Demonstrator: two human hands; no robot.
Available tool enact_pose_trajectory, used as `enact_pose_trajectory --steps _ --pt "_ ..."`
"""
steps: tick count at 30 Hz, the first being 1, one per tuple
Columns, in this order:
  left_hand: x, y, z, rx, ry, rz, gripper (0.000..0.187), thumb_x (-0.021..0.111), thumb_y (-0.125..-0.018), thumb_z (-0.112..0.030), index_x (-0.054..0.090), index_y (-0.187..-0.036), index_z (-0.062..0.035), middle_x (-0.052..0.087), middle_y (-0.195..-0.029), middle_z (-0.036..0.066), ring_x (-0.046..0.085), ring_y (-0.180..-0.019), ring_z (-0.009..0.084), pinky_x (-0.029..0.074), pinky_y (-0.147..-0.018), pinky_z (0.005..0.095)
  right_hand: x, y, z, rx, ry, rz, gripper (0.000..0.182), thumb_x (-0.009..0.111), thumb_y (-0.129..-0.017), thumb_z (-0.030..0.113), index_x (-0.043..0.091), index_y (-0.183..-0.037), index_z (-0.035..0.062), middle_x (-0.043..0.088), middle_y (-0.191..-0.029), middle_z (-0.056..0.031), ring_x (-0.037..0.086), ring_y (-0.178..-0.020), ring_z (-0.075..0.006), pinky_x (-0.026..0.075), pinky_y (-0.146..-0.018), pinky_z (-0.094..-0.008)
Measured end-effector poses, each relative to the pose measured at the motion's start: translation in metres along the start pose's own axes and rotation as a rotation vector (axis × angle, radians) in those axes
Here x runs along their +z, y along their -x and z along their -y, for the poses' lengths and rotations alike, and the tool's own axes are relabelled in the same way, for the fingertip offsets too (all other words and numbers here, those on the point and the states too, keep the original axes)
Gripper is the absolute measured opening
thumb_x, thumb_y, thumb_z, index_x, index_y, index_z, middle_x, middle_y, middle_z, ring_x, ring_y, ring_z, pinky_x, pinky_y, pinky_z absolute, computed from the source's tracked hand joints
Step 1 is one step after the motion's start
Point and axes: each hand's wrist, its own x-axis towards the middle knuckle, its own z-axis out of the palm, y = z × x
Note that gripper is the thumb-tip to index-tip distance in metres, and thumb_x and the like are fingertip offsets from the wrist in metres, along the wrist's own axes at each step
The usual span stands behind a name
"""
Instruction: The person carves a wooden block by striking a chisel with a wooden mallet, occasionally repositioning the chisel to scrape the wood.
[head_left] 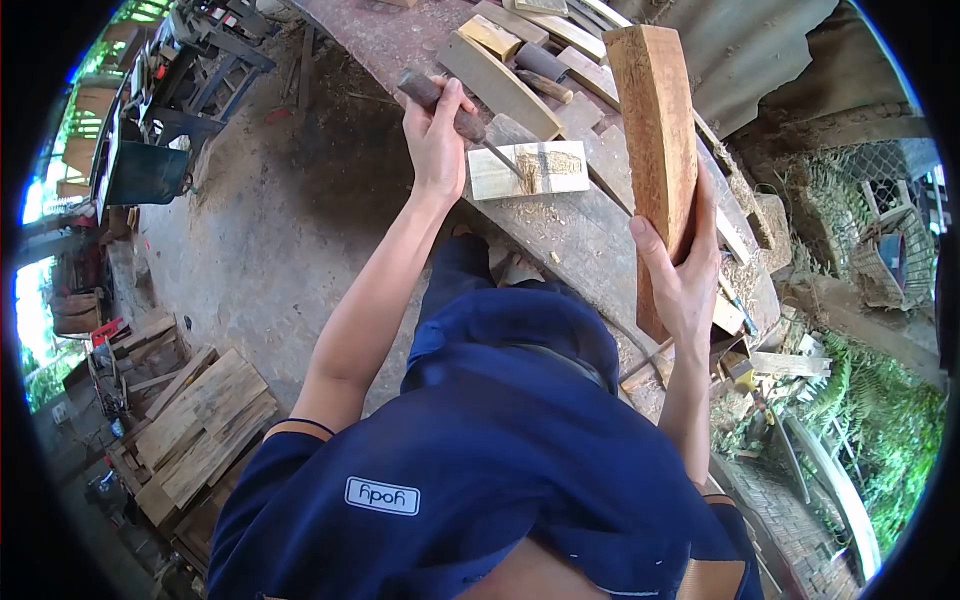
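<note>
Wood crumbs litter a worn bench [590, 262] running from 12 toward 4 o'clock. On it, just past 12 o'clock, lies a pale block [485, 176], its top face marked by a dark band and a rough, cut patch. A chisel [470, 127] meets that patch, its handle gripped at 11 by the left hand [437, 150], fingers curled around. The right hand [685, 290], at 3, clasps a long brown timber [655, 130] between thumb and fingers. Stacked boards [210, 420] sit at 8.
</note>
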Motion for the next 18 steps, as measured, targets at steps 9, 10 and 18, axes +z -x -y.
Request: enact_pose_trajectory --steps 9,10,18 --pt "0.000 0.005 0.009 0.141 0.007 -0.121 0.009 0.058 -0.100 -0.012 0.050 -0.099 -0.0076 0.050 -0.086 0.001 0.051 -0.080 0.0117 0.042 -0.081 0.0290 0.005 -0.003 0.002 -0.007 0.065 0.039 0.086 0.073 -0.081 0.040 0.030 -0.153 0.0200 0.064 -0.123 -0.0241 0.066 -0.108 -0.0377 0.052 -0.093 -0.0469" --pt "0.000 0.007 0.009 0.139 -0.004 -0.141 0.010 0.057 -0.100 -0.013 0.049 -0.098 -0.0078 0.050 -0.085 0.001 0.051 -0.080 0.0115 0.042 -0.081 0.0288 0.006 -0.003 0.004 0.001 0.081 0.058 0.086 0.073 -0.081 0.040 0.030 -0.153 0.0201 0.064 -0.123 -0.0237 0.066 -0.108 -0.0376 0.052 -0.093 -0.0468" --pt "0.008 0.020 0.011 0.178 -0.089 -0.195 0.016 0.055 -0.102 -0.018 0.048 -0.093 -0.0071 0.049 -0.078 0.000 0.046 -0.074 0.0080 0.039 -0.073 0.0250 0.011 -0.010 0.012 -0.036 0.092 0.118 0.085 0.072 -0.081 0.041 0.031 -0.153 0.0191 0.064 -0.123 -0.0230 0.066 -0.109 -0.0362 0.051 -0.094 -0.0458"
